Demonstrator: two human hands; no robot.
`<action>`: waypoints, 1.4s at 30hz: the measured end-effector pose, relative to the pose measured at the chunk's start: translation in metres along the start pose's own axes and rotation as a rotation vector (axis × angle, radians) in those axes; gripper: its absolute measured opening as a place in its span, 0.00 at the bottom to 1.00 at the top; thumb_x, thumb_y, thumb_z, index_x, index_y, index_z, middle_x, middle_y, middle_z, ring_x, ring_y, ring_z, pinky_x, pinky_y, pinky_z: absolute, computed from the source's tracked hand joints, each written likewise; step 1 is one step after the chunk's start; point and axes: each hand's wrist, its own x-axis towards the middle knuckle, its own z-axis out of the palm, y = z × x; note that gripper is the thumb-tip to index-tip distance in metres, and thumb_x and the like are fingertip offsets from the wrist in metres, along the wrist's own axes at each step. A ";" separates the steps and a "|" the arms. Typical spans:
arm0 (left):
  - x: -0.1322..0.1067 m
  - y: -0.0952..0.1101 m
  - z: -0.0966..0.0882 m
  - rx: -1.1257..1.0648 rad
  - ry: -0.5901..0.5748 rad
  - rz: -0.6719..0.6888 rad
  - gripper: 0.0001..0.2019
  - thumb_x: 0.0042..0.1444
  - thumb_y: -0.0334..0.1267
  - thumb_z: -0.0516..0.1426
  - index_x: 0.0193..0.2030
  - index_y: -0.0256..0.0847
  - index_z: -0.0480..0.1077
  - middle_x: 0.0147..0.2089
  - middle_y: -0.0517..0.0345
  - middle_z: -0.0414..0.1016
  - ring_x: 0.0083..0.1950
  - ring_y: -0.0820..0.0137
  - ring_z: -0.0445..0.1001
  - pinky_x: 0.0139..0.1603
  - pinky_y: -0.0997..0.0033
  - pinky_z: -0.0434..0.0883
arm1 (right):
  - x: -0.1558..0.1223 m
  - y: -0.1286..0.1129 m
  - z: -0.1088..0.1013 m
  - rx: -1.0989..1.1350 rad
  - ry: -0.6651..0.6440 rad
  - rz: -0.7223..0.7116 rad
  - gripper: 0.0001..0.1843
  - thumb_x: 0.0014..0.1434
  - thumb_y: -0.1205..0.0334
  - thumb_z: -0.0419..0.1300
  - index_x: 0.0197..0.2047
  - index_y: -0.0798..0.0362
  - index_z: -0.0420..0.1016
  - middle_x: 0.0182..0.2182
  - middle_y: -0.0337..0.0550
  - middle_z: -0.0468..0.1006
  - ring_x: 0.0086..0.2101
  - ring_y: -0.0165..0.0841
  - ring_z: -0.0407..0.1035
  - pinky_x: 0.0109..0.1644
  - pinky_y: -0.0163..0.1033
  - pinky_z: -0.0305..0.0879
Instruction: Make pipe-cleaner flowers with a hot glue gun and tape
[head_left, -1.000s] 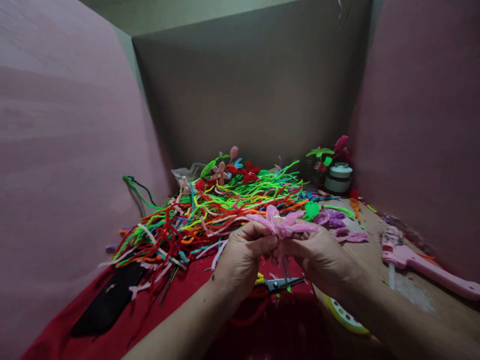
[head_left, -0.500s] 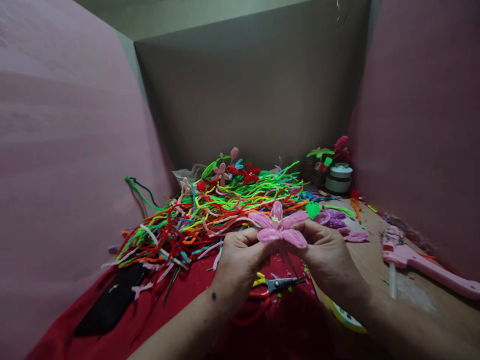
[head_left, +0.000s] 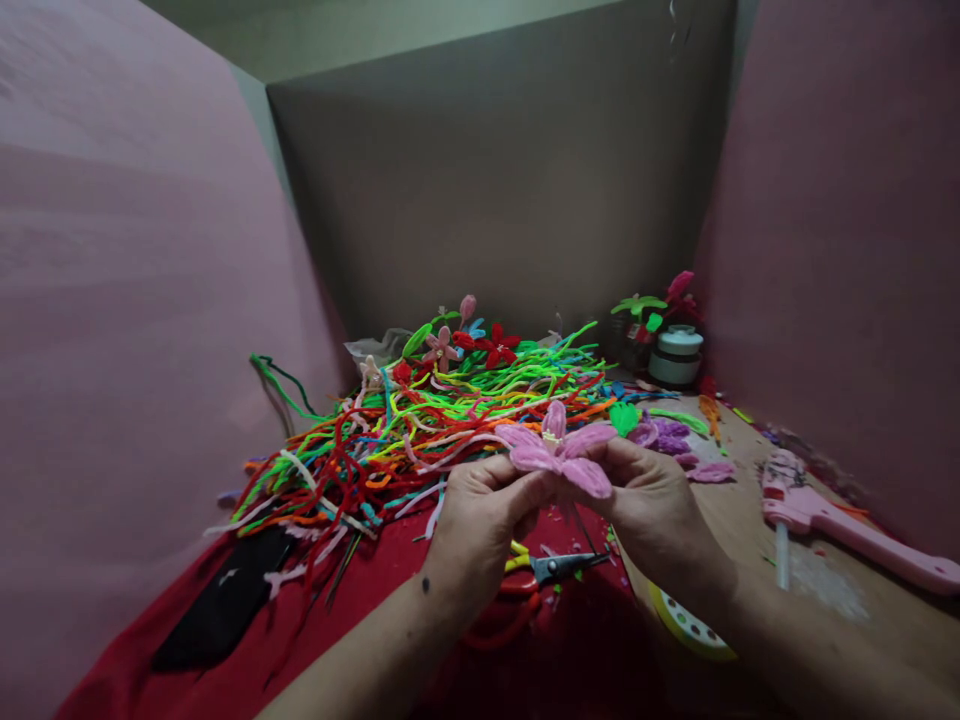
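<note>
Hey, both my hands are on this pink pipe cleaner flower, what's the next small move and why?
Probably pinch under the pink flower with the left hand and ease the near petal outward with the right hand. Both hands grip it at its base, and its petals look unevenly fanned, the near ones bunched against the hands.

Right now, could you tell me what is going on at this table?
A person holds a pink pipe-cleaner flower, the left hand and right hand both pinching it beneath the petals. Behind lies a heap of coloured pipe cleaners; small pliers rest on the red cloth below the hands, and a pink glue gun lies to the right.
</note>
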 end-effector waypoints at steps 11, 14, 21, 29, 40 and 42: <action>0.008 -0.007 0.000 -0.105 -0.056 -0.008 0.04 0.42 0.33 0.64 0.26 0.36 0.75 0.19 0.62 0.66 0.21 0.79 0.59 0.23 0.76 0.56 | 0.008 0.004 -0.001 0.396 -0.084 0.214 0.14 0.37 0.66 0.72 0.27 0.55 0.73 0.24 0.36 0.74 0.25 0.27 0.68 0.31 0.34 0.66; 0.006 -0.009 0.002 -0.060 -0.092 -0.002 0.06 0.44 0.36 0.63 0.25 0.35 0.75 0.20 0.61 0.66 0.23 0.78 0.60 0.26 0.75 0.57 | 0.007 0.006 -0.003 0.411 -0.103 0.222 0.14 0.36 0.66 0.72 0.27 0.54 0.73 0.24 0.36 0.75 0.25 0.28 0.68 0.31 0.35 0.66; 0.005 -0.009 0.002 -0.035 -0.103 0.017 0.05 0.43 0.36 0.64 0.26 0.36 0.76 0.21 0.59 0.67 0.26 0.75 0.61 0.30 0.73 0.58 | 0.007 0.005 0.000 0.396 -0.117 0.242 0.17 0.33 0.69 0.72 0.28 0.54 0.73 0.24 0.36 0.75 0.25 0.28 0.68 0.32 0.35 0.66; 0.000 -0.008 0.005 -0.093 -0.019 0.084 0.08 0.50 0.37 0.60 0.24 0.35 0.72 0.22 0.61 0.66 0.25 0.77 0.62 0.29 0.75 0.61 | -0.001 0.006 0.007 0.365 -0.110 0.242 0.12 0.41 0.65 0.70 0.31 0.54 0.74 0.24 0.36 0.76 0.25 0.27 0.69 0.32 0.35 0.66; 0.007 -0.008 0.004 -0.158 -0.052 0.083 0.04 0.46 0.33 0.63 0.29 0.34 0.75 0.24 0.59 0.71 0.25 0.75 0.67 0.27 0.73 0.65 | -0.005 0.008 0.009 0.468 -0.129 0.298 0.04 0.42 0.69 0.68 0.25 0.56 0.78 0.20 0.39 0.76 0.21 0.26 0.68 0.25 0.31 0.63; 0.008 -0.009 0.001 -0.164 -0.153 0.013 0.07 0.49 0.36 0.61 0.31 0.33 0.75 0.23 0.57 0.71 0.23 0.73 0.68 0.26 0.72 0.65 | -0.004 0.008 0.007 0.494 -0.173 0.345 0.04 0.41 0.69 0.68 0.24 0.57 0.77 0.18 0.40 0.76 0.20 0.27 0.68 0.24 0.30 0.62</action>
